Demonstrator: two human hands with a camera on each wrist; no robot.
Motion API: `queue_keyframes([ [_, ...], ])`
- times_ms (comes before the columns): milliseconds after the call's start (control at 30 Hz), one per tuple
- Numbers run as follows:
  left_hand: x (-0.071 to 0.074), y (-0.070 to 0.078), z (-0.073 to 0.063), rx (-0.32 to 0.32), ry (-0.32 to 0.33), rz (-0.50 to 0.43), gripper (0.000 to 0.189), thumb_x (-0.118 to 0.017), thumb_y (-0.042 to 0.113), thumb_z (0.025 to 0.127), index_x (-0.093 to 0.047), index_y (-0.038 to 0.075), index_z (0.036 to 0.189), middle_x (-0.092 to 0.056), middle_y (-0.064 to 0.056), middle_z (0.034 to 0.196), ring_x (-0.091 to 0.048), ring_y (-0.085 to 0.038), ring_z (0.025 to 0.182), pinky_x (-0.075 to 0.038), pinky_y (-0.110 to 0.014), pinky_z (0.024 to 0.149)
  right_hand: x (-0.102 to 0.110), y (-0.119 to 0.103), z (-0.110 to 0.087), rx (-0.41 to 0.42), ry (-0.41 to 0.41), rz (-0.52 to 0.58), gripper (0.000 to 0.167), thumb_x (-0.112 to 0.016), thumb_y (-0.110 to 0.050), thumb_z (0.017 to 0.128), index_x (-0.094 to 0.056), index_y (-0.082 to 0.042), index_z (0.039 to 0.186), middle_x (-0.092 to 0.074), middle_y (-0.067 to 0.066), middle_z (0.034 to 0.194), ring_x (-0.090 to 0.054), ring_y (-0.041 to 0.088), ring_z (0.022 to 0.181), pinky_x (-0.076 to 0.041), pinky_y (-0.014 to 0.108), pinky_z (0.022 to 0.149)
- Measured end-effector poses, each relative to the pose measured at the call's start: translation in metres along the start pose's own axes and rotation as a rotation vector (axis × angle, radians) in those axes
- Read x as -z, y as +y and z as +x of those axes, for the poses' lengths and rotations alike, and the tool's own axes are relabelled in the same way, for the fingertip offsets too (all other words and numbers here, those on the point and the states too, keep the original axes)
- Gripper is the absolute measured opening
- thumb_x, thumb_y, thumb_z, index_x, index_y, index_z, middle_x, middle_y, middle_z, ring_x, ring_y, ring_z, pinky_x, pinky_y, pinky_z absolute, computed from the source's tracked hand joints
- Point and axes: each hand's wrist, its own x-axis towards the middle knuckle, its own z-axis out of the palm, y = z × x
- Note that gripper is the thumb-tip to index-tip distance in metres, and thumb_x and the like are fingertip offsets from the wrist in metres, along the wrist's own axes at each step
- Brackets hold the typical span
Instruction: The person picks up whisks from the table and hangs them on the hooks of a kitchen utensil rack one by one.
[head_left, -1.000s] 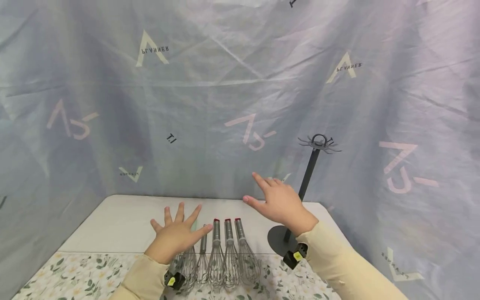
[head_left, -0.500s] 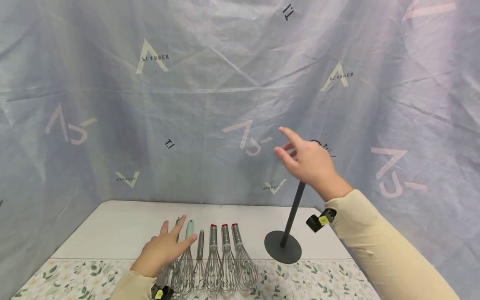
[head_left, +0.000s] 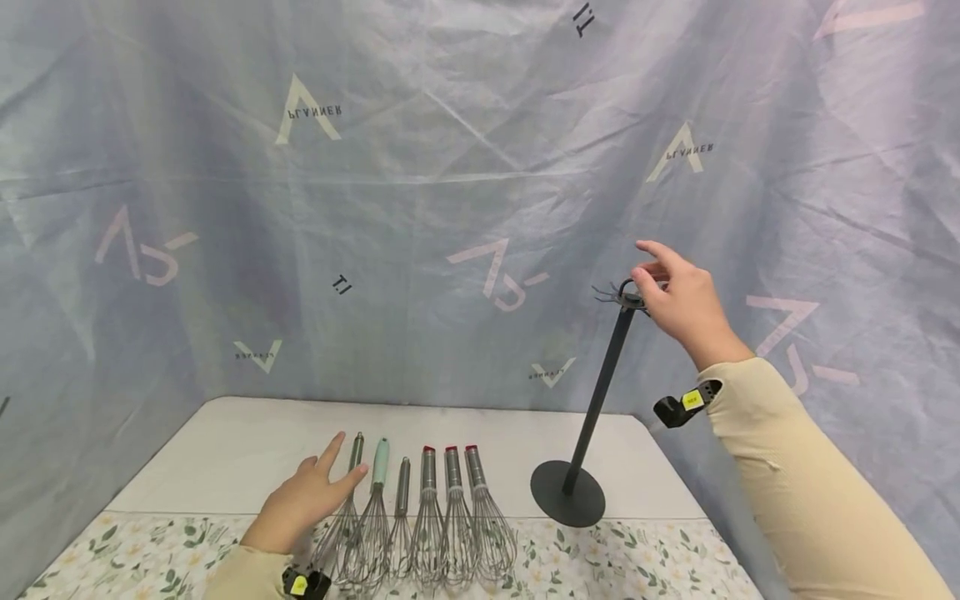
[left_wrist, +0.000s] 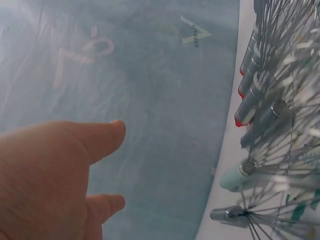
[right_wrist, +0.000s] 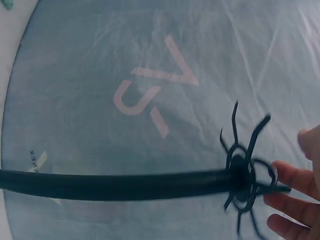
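The right hand point(head_left: 686, 308), parted and holding nothing, is now arriving at the hook stand point(head_left: 600, 392), its top within grasp; the left hand point(head_left: 303, 500), spread and empty, is hovering near the wire whisks point(head_left: 428, 479).

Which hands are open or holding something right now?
Left hand: open, holding nothing, near the whisks.
Right hand: open, at the top of the stand; contact unclear.

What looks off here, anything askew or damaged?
Nothing clearly stands out. The whisks lie in a row. The black stand leans in the head view, but its round base looks flat, so probably just camera angle.
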Motion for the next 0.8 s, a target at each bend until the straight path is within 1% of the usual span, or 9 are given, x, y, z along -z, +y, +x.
queue_keyframes([
  [67,0.0,-0.005,0.002,-0.012,0.01,-0.01,0.1,-0.04,0.074,0.096,-0.015,0.003,0.161,-0.032,-0.051,0.141,-0.054,-0.065,0.108,-0.049,-0.071,0.073,0.001,0.006,0.0,-0.023,-0.025,0.004,0.047,-0.051,-0.034,0.106,-0.049,-0.019,0.151,-0.065,0.02,0.129,-0.06,0.04,0.119,-0.05,0.059,0.09],
  [167,-0.002,-0.009,0.002,-0.008,0.029,-0.022,0.098,-0.042,0.07,0.098,-0.016,0.0,0.16,-0.034,-0.051,0.14,-0.051,-0.066,0.113,-0.047,-0.073,0.079,0.001,0.012,0.001,-0.048,-0.046,-0.011,0.039,-0.053,-0.03,0.106,-0.061,-0.016,0.141,-0.067,0.018,0.124,-0.063,0.036,0.109,-0.051,0.049,0.077],
  [267,-0.007,-0.014,0.004,0.0,0.046,-0.031,0.097,-0.044,0.069,0.098,-0.016,-0.002,0.159,-0.039,-0.05,0.137,-0.053,-0.065,0.11,-0.049,-0.07,0.078,-0.001,0.014,0.0,-0.073,-0.031,-0.026,0.032,-0.055,-0.025,0.105,-0.069,-0.015,0.132,-0.07,0.016,0.116,-0.061,0.029,0.09,-0.044,0.038,0.061],
  [333,-0.011,-0.017,0.006,0.004,0.044,-0.058,0.098,-0.044,0.069,0.098,-0.016,-0.001,0.16,-0.041,-0.048,0.137,-0.055,-0.062,0.11,-0.05,-0.069,0.079,-0.002,0.015,-0.001,-0.092,-0.02,-0.025,0.03,-0.056,-0.025,0.105,-0.071,-0.016,0.13,-0.072,0.015,0.115,-0.058,0.025,0.084,-0.04,0.034,0.057],
  [433,-0.015,-0.022,0.009,0.029,-0.003,-0.203,0.096,-0.047,0.067,0.098,-0.013,0.004,0.161,-0.038,-0.045,0.143,-0.06,-0.057,0.106,-0.055,-0.061,0.07,-0.001,0.017,-0.002,-0.11,-0.013,-0.012,0.03,-0.056,-0.023,0.105,-0.071,-0.016,0.13,-0.073,0.015,0.116,-0.056,0.025,0.081,-0.038,0.033,0.055],
  [567,-0.015,-0.026,0.013,0.097,-0.087,-0.481,0.091,-0.05,0.062,0.1,-0.009,0.013,0.163,-0.028,-0.042,0.151,-0.063,-0.048,0.102,-0.057,-0.047,0.061,0.0,0.018,-0.001,-0.125,-0.032,0.014,0.031,-0.056,-0.021,0.105,-0.07,-0.016,0.132,-0.072,0.015,0.12,-0.06,0.024,0.091,-0.038,0.033,0.057],
  [600,-0.015,-0.027,0.014,0.112,-0.103,-0.538,0.088,-0.05,0.06,0.101,-0.008,0.014,0.163,-0.027,-0.041,0.151,-0.063,-0.046,0.102,-0.057,-0.047,0.062,0.001,0.019,-0.001,-0.128,-0.038,0.021,0.031,-0.055,-0.021,0.105,-0.07,-0.016,0.132,-0.071,0.015,0.121,-0.061,0.024,0.094,-0.038,0.032,0.058],
  [700,-0.014,-0.03,0.016,0.14,-0.134,-0.651,0.082,-0.049,0.053,0.104,-0.008,0.015,0.164,-0.031,-0.039,0.149,-0.063,-0.04,0.101,-0.058,-0.046,0.065,0.0,0.02,0.0,-0.135,-0.055,0.035,0.031,-0.055,-0.02,0.106,-0.069,-0.016,0.134,-0.071,0.015,0.121,-0.063,0.026,0.101,-0.039,0.032,0.061],
  [800,-0.014,-0.033,0.019,0.162,-0.16,-0.711,0.078,-0.047,0.049,0.105,-0.008,0.014,0.164,-0.034,-0.038,0.148,-0.064,-0.036,0.097,-0.059,-0.046,0.068,-0.002,0.021,0.0,-0.136,-0.059,0.042,0.031,-0.055,-0.021,0.106,-0.069,-0.015,0.134,-0.071,0.015,0.122,-0.063,0.027,0.105,-0.04,0.032,0.064],
])
